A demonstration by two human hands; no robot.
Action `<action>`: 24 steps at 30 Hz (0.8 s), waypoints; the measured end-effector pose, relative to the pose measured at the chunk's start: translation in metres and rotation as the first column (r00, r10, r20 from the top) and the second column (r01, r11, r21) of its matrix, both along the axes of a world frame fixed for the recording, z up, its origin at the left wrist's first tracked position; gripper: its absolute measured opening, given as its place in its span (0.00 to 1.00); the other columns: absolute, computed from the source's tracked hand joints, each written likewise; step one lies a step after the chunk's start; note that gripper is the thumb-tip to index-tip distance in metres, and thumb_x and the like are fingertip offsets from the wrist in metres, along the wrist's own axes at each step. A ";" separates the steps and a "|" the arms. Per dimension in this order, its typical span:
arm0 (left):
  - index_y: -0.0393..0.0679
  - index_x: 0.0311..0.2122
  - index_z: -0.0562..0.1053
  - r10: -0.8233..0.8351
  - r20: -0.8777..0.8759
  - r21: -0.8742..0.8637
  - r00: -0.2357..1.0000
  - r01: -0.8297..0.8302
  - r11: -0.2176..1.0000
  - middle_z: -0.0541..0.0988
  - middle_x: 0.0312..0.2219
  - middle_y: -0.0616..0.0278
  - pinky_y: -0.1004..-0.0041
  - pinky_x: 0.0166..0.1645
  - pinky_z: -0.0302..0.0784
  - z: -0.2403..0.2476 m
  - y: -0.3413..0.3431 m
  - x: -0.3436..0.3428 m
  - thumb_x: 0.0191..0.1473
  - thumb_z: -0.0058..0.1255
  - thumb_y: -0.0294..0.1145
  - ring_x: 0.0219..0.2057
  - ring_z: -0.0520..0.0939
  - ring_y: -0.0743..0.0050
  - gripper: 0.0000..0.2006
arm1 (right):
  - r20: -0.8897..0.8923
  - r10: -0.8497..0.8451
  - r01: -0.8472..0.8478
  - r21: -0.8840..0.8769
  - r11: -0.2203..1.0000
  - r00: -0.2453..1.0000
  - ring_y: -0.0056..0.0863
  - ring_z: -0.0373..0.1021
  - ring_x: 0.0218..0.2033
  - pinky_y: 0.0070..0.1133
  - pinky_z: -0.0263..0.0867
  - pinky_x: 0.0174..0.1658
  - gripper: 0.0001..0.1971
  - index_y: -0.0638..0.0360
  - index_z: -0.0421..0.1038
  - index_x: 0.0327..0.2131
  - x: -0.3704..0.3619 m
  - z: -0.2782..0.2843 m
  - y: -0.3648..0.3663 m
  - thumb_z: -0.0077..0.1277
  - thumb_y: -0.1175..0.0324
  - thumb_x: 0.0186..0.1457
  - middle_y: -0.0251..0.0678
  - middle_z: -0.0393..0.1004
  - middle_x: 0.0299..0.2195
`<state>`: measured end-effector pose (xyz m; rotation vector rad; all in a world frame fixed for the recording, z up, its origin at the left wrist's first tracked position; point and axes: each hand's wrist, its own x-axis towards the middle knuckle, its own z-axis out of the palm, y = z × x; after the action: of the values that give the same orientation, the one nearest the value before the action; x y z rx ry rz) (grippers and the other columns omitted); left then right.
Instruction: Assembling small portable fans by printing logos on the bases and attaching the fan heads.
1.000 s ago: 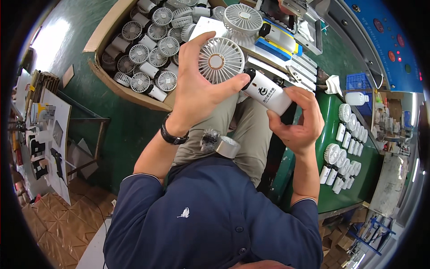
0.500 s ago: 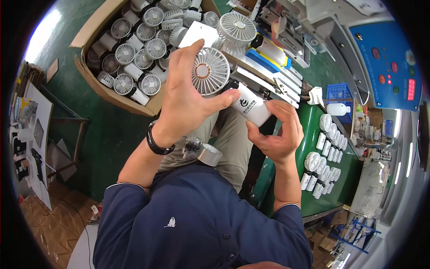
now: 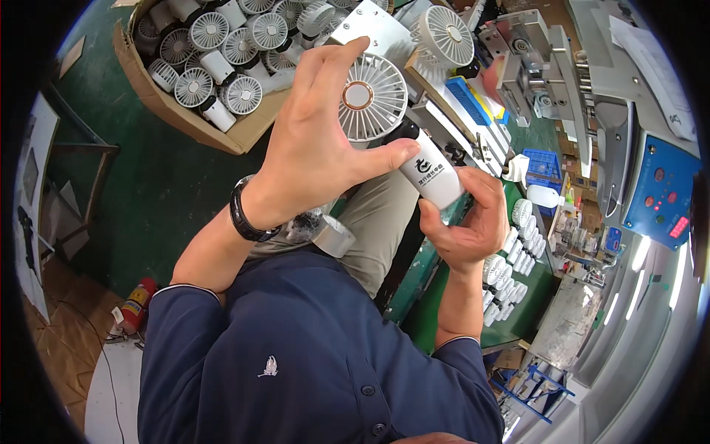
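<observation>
A white handheld fan (image 3: 433,176) is held between my two hands, tilted, its round slatted head toward the upper left. Dark print marks the side of its handle. My left hand (image 3: 314,126) is closed around the fan, fingers at the head's rim and thumb on the handle near the neck; it covers part of the head. My right hand (image 3: 477,226) pinches the bottom end of the handle between thumb and fingers. Just beyond, a second white fan (image 3: 447,35) is at the machine's fixture, beside a white block (image 3: 373,31) with screws.
An open cardboard box (image 3: 255,135) full of similar fans stands at the far left. Rows of fans (image 3: 503,285) occupy the green table at right. A machine with a blue control panel (image 3: 658,189) rises on the right. A tape roll (image 3: 334,237) lies by my lap; a red fire extinguisher (image 3: 135,305) stands left.
The whole view has shifted and turned, bringing the fire extinguisher into sight. Both hands keep their hold on the fan, which appears slightly farther right and more upright in the picture.
</observation>
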<state>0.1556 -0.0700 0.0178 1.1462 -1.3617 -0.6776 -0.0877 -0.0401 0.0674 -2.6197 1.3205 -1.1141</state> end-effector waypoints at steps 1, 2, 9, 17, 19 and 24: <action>0.39 0.69 0.67 -0.004 -0.023 0.016 1.000 0.005 1.000 0.72 0.57 0.52 0.62 0.61 0.75 0.000 0.001 0.001 0.41 0.81 0.40 0.54 0.78 0.55 0.50 | 0.001 0.002 -0.002 0.000 1.000 1.000 0.35 0.80 0.38 0.28 0.79 0.42 0.28 0.62 0.76 0.45 0.001 0.000 -0.001 0.77 0.68 0.39 0.41 0.83 0.40; 0.40 0.69 0.68 -0.009 -0.046 0.030 0.999 0.010 0.999 0.73 0.57 0.51 0.61 0.63 0.74 0.000 0.001 0.002 0.41 0.81 0.39 0.55 0.77 0.55 0.50 | 0.002 0.003 -0.003 -0.002 1.000 1.000 0.35 0.80 0.38 0.27 0.79 0.42 0.28 0.62 0.76 0.45 0.001 0.000 -0.001 0.77 0.67 0.39 0.41 0.83 0.40; 0.40 0.69 0.67 0.010 -0.023 0.005 1.000 -0.010 1.000 0.73 0.58 0.51 0.62 0.62 0.74 -0.004 0.000 0.011 0.42 0.80 0.40 0.55 0.77 0.55 0.50 | -0.030 0.015 -0.015 -0.018 1.000 0.999 0.35 0.80 0.38 0.27 0.79 0.42 0.28 0.62 0.77 0.45 0.011 0.002 -0.004 0.77 0.67 0.39 0.41 0.83 0.41; 0.40 0.69 0.67 0.046 -0.001 -0.034 0.999 -0.046 0.998 0.73 0.57 0.52 0.62 0.63 0.74 -0.001 -0.001 0.010 0.43 0.80 0.41 0.56 0.77 0.55 0.49 | -0.047 0.005 -0.007 -0.028 1.000 0.999 0.36 0.80 0.38 0.28 0.79 0.42 0.28 0.63 0.77 0.45 0.012 0.008 -0.008 0.76 0.68 0.38 0.42 0.84 0.41; 0.39 0.69 0.67 0.049 0.014 -0.035 0.999 -0.049 0.998 0.73 0.57 0.52 0.62 0.63 0.74 0.003 -0.002 0.010 0.43 0.80 0.41 0.56 0.77 0.55 0.49 | -0.035 0.005 -0.006 -0.027 1.000 0.999 0.36 0.79 0.38 0.28 0.78 0.42 0.28 0.63 0.77 0.45 0.013 0.007 -0.009 0.76 0.68 0.38 0.42 0.84 0.41; 0.38 0.69 0.68 0.064 0.042 -0.054 0.997 -0.062 0.997 0.74 0.57 0.52 0.63 0.62 0.74 0.007 -0.002 0.009 0.45 0.79 0.41 0.56 0.78 0.56 0.47 | -0.014 0.004 -0.004 -0.036 0.999 1.000 0.36 0.79 0.38 0.28 0.78 0.43 0.27 0.63 0.77 0.44 0.013 0.005 -0.009 0.76 0.69 0.38 0.43 0.84 0.41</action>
<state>0.1643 -0.0723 0.0250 1.1633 -1.3667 -0.5708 -0.0752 -0.0490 0.0724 -2.6595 1.3090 -1.1316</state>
